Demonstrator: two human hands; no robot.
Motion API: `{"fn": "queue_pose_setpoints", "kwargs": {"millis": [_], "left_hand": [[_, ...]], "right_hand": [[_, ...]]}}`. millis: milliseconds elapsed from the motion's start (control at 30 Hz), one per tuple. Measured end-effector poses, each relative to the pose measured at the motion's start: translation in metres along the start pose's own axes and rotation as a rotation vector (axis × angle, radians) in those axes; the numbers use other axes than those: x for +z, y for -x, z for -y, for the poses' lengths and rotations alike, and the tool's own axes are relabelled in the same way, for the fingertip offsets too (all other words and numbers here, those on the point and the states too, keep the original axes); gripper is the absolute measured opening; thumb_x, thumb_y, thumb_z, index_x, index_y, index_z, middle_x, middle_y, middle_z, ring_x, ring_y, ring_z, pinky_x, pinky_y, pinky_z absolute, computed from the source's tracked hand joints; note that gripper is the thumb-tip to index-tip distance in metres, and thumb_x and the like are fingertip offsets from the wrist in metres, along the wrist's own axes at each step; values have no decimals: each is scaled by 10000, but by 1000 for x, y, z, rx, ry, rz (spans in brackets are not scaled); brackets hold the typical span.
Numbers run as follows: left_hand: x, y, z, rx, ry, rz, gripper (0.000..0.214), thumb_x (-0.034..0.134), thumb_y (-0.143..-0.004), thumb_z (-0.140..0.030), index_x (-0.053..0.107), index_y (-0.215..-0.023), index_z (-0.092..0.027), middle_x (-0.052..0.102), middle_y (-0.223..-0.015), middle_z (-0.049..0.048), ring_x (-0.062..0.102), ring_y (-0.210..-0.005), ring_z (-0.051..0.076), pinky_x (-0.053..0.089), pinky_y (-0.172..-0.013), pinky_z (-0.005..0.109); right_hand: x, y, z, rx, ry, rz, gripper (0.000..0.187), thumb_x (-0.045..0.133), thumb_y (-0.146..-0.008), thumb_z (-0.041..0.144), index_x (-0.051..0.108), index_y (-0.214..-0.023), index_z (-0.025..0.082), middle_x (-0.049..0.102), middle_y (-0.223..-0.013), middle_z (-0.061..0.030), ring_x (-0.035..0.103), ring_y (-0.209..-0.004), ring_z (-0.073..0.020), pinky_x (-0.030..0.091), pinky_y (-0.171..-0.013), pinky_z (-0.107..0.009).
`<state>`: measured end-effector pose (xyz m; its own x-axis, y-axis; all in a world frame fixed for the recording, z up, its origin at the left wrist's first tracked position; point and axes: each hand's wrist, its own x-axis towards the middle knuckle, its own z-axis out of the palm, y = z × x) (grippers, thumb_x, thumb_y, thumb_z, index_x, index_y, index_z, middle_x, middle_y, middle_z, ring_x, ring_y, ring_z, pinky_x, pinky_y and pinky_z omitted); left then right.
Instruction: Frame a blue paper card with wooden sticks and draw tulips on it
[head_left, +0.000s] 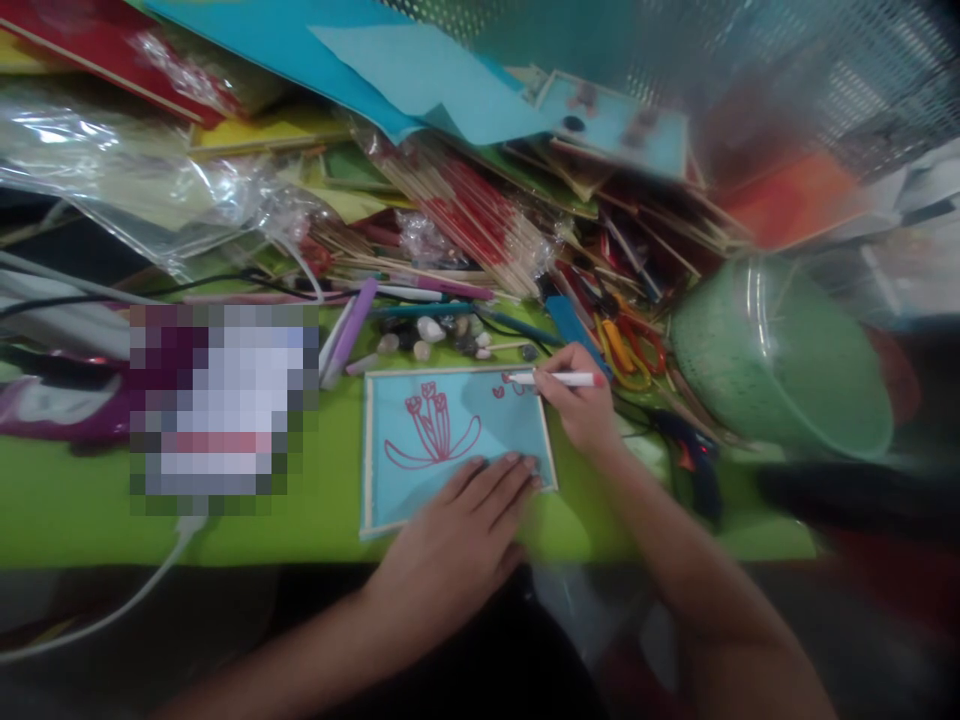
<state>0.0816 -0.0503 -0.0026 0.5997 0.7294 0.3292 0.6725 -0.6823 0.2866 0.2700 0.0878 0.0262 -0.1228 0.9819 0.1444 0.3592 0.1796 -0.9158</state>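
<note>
A light blue card [420, 470] with a pale wooden frame lies on the green table cover [90, 510]. Red flowers are drawn on it. My left hand [465, 530] lies flat on the card's lower right part, fingers stretched out and together. My right hand [577, 405] is at the card's upper right corner, closed round a white marker [562, 379] with a red end. The marker's tip touches small red marks near the top edge.
Small stones [431, 335] and pens [352, 325] lie above the card. Behind them are a bundle of wooden sticks [480, 220], coloured paper sheets [420, 60], scissors [626, 350] and plastic bags [135, 190]. A green bucket [780, 360] lies tipped at right. A glue gun [697, 465] sits beside my right forearm.
</note>
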Motion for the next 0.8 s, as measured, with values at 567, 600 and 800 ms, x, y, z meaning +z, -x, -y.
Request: {"fn": "queue_pose_setpoints", "kwargs": {"millis": [567,600,800], "left_hand": [[-2,-3,-1,-13,9,-28,483,402,-1125,-408,565,-1496,-145,596,-1590,34,518,-1475,211,334,-1235,413],[-2,-3,-1,-13,5,-30,483,397,-1126,-410,566,-1494,-146,598,-1587,33,521,-1472,209,336,-1233,412],[-3,-3,0,6,-16,-15,476,374,-1131,-373,559,-1501,-137,594,-1590,40,521,-1473,211,361,-1225,419]], "right_hand": [[-8,3,0,57,-41,-77,147,690,-801,303,579,-727,241,576,-619,53,504,-589,-131,396,-580,-286],[-7,3,0,56,-37,-75,146,688,-801,300,575,-727,241,572,-619,54,498,-589,-130,392,-580,-286],[-7,2,0,62,-6,-73,144,670,-808,294,556,-732,247,563,-629,54,502,-611,-137,402,-596,-291]]}}
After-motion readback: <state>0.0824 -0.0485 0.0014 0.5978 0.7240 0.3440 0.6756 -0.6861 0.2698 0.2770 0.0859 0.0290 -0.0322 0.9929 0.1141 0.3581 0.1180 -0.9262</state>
